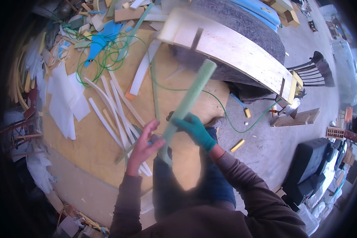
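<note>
A long, pale green foam strip (192, 93) slants across the middle, its far end raised and its lower end near my knees. My right hand (196, 131), in a green glove, is closed around the strip at about its middle. My bare left hand (143, 146) is beside the strip's lower part, with fingers and thumb apart. Its fingertips come close to the strip's left side; whether they touch it I cannot tell. Past the strip's far end lies a long, pale, board-like piece (234, 55) on a dark grey padded surface (265, 37).
White foam strips (117, 109) and white sheets (65, 99) lie on the tan board (95, 146) to the left. A thin green hose (226, 113) loops across. Offcuts pile up at the far left. Yellow blocks (238, 145), a plank (295, 118) and a black seat (311, 162) stand right.
</note>
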Available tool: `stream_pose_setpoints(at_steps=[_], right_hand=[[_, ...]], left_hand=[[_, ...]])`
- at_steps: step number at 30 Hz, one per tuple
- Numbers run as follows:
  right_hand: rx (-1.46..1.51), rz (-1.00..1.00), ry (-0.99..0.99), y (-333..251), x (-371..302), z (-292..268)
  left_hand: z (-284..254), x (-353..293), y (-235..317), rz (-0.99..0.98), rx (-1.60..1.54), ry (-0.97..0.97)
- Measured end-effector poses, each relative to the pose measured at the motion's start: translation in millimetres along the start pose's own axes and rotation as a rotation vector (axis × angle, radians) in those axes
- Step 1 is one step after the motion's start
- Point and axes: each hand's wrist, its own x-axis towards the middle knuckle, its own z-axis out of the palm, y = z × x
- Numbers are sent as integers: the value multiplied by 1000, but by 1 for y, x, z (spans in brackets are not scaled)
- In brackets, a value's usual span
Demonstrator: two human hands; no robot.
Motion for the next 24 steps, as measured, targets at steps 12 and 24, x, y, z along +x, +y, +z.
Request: stream_pose_setpoints(at_steps=[12,24], right_hand=[[215,-154,113,-41,-3,-51],[704,-409,217,-60,-82,-238]], left_hand=[[17,-69,-98,-203,365,382],[-80,11,27,-108,409,202]])
